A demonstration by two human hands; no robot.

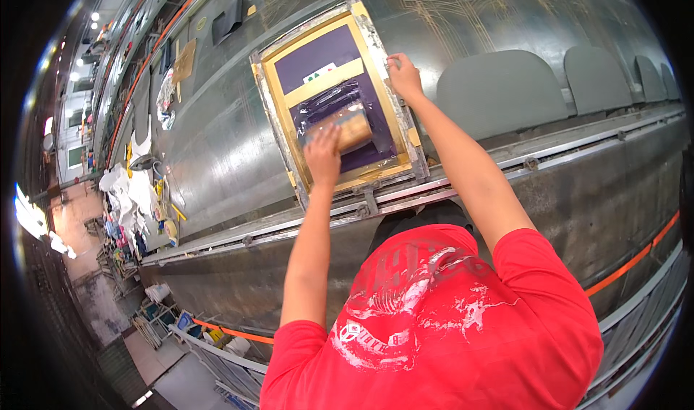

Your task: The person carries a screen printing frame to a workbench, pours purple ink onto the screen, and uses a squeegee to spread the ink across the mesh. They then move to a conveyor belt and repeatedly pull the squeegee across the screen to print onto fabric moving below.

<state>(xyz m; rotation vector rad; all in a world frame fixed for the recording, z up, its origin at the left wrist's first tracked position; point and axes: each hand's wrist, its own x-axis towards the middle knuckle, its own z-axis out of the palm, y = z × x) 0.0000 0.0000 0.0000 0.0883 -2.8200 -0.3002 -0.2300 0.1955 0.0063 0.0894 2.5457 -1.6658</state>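
Note:
A screen-printing frame (268,114), edged with yellow tape, lies tilted on the long table. Its mesh (318,56) looks dark purple, with a yellow tape strip across the middle and a small patch of green and red above it. My left hand (323,155) is closed around a wooden-handled squeegee (350,130), slightly smeared by motion, on the lower half of the mesh. Glossy dark ink (329,103) lies just beyond the squeegee. At the frame's right rail, my right hand (405,78) has its fingers curled on the edge; the fingertips are partly hidden.
Grey round-topped panels (499,88) lie in a row right of the frame. A metal rail (520,170) runs along the table's near edge. Farther left on the table are a dark sheet (228,21) and a brown piece (185,61). White cloths (130,190) pile up at the table's left end.

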